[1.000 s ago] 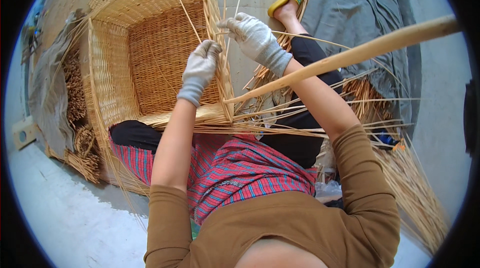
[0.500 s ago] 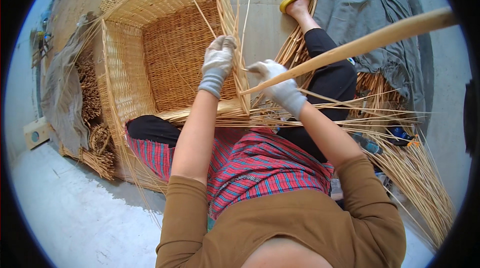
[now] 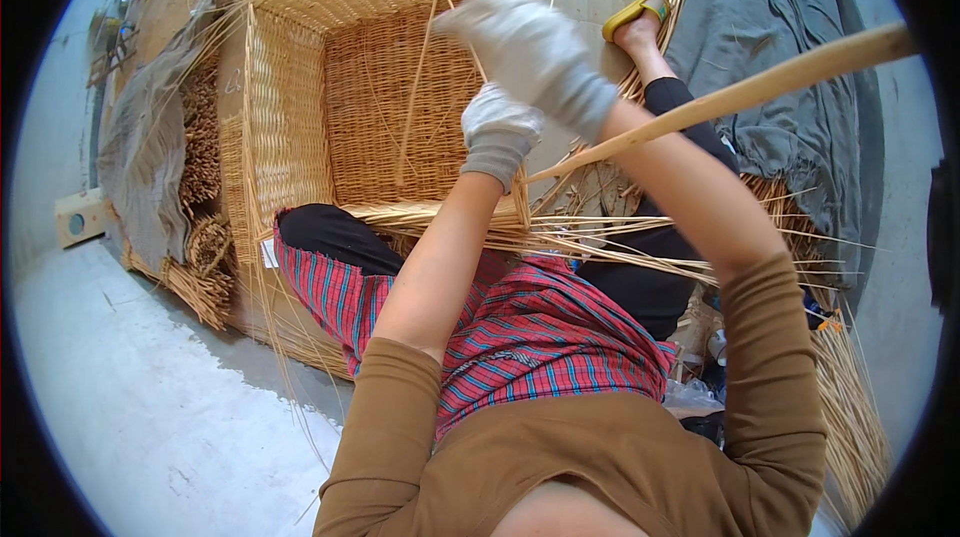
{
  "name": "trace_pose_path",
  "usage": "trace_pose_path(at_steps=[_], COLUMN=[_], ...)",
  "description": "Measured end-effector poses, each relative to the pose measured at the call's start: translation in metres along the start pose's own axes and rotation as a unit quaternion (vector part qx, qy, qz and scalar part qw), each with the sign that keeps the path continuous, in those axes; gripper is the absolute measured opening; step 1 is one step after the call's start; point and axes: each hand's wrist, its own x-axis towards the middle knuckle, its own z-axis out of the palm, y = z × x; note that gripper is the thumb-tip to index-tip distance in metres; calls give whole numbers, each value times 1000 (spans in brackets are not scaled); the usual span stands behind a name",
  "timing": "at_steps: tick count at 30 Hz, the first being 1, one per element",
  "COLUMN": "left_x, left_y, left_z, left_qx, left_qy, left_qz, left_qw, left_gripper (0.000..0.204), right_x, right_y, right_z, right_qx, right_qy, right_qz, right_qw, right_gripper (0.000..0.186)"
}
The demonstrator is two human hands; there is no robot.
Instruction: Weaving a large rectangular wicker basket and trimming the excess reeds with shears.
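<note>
A rectangular wicker basket (image 3: pixel 285 117), open side up, leans in front of my lap with loose strands rising from it. My left hand (image 3: pixel 500 127), in a whitish glove with a grey cuff, is closed at the basket's right wall; its fingertips are partly hidden. Above it my right hand (image 3: pixel 535 47), gloved alike, is smeared by motion over the basket's right side. By its fingertips hangs a thin willow strand (image 3: pixel 418 87), but whether the fingers hold it is unclear. A long pale wooden stick (image 3: pixel 730 87) runs from the basket's near right corner up to the right.
Bundles of willow rods (image 3: pixel 200 127) lie at the left under a grey cloth (image 3: pixel 145 167). More loose rods (image 3: pixel 850 407) spread at the right, near a large grey cloth (image 3: pixel 740 47). My foot in a yellow slipper (image 3: pixel 637 15) rests on the floor ahead.
My right hand has swept up and left, across above my left hand. The basket and my left hand appear farther right in the view.
</note>
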Motion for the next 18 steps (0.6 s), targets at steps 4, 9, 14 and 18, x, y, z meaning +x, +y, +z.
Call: trace_pose_path(at_steps=[4, 9, 14, 18], left_x=[11, 7, -1, -4], left_y=[31, 36, 25, 22], left_z=[-34, -42, -40, -38], left_qx=[-37, -30, 28, 32], left_qy=[-175, -150, -155, -159], left_qz=[-80, -14, -24, -20], left_qw=[981, 988, 987, 986], left_gripper=[29, 21, 26, 27], right_x=[-36, -56, -66, -111], right_y=[56, 82, 69, 24], right_z=[-34, -20, -21, -13], right_qx=[-92, -113, -126, 24], right_qy=[-245, -237, -224, -256], right_qz=[3, -126, -144, 174], right_qw=[965, 957, 956, 951], right_gripper=[19, 6, 9, 17])
